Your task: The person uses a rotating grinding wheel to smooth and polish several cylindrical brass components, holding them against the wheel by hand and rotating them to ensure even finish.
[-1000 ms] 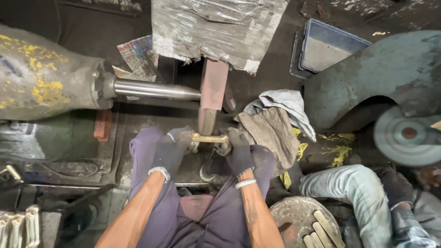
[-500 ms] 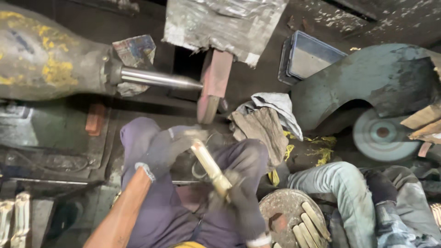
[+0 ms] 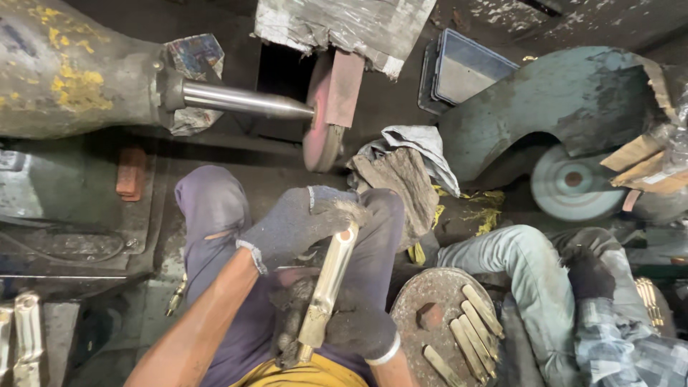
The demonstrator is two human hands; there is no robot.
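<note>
Moved: brass bar point(image 3: 327, 287) swung off polishing wheel point(image 3: 322, 140), now lengthwise over lap.
Left hand point(image 3: 290, 226): fingers closed round far end.
Right hand point(image 3: 358, 330): fingers closed round near end.
Progress: bar shiny; finished bars point(image 3: 466, 326) right of fingers.

Glossy brass-coloured metal bar point(image 3: 327, 287), grimy knit cloth gloves point(image 3: 294, 226), smooth steel shaft point(image 3: 244, 100)
</note>
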